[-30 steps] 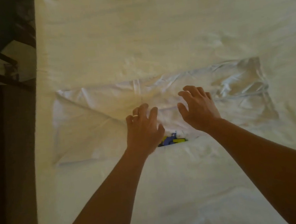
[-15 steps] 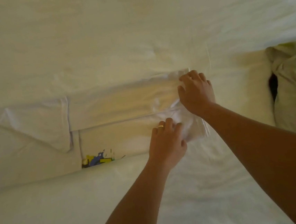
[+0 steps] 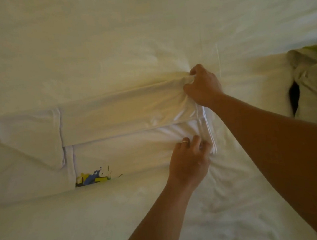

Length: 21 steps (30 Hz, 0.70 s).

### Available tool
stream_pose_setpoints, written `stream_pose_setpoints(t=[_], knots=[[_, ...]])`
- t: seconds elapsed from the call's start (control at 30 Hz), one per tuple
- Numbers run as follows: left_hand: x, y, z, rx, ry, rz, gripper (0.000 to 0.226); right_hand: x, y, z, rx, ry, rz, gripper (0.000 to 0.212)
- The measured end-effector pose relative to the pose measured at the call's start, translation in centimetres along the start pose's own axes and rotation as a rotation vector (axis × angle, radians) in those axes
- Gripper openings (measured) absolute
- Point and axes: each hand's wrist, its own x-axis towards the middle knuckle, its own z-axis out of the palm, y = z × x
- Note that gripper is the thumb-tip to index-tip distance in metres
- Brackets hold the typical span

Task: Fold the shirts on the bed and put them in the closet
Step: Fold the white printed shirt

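Now both hands pinch soft, creased white shirt.

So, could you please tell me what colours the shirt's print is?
Blue, yellow and black print, on the white shirt; head view.

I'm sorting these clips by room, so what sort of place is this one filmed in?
Most likely a bedroom. Both hands grip the end of a white shirt laid out on a bed sheet that fills the view, and more clothes are heaped at the right edge.
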Motion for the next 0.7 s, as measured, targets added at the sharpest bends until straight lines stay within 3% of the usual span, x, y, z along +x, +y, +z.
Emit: stream_pose_setpoints(t=[0.13, 0.23, 0.33, 0.7], knots=[[-0.5, -0.2, -0.6, -0.124, 0.069, -0.044, 0.013, -1.0, -0.4, 0.0, -0.050, 0.010, -0.006, 0.029], [-1.3, -0.3, -1.9, -0.234, 0.165, -0.128, 0.015, -2.3, -1.7, -0.1, 0.136, 0.057, 0.013, 0.018], [-2.4, -0.4, -3.6, -0.364, 0.289, -0.230, 0.014, -3.7, -3.7, 0.1, 0.313, 0.077, -0.016, 0.015], [-10.7, -8.3, -10.3, -0.639, 0.600, -0.639, 0.015, -8.7, -15.8, 7.9, 0.386, 0.069, -0.134, 0.009]])
